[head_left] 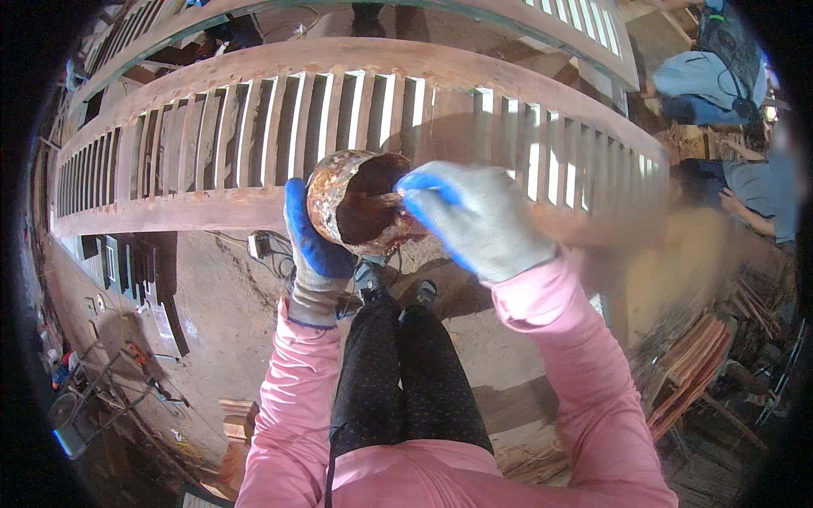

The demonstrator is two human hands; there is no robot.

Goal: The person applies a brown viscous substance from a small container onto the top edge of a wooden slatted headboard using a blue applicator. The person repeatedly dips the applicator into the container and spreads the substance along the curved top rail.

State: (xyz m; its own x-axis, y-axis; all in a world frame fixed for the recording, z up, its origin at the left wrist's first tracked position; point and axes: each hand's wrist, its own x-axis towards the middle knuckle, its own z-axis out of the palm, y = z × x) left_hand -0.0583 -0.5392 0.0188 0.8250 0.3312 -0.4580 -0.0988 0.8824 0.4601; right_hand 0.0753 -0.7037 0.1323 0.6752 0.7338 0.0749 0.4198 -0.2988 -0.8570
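My left hand [317, 245], in a grey and blue work glove, is wrapped round the side of a round pot [325, 188] crusted with brown stains. The pot is tilted so that its dark brown inside shows. At its mouth my right hand [483, 218], gloved alike, pinches a short brownish stick-like piece [389, 200]. The far end of that piece reaches into the pot; whether it is a brush handle I cannot tell. Both hands are in front of a long slatted wooden panel [169, 213], with the pot overlapping its near rail.
A second slatted frame [474, 12] stands beyond the panel. Reddish boards [696, 372] are stacked at the right. Two people are at the right, one in a light blue top [699, 80], another with an arm [749, 212] showing. Cords and a small white box [259, 245] lie on the floor.
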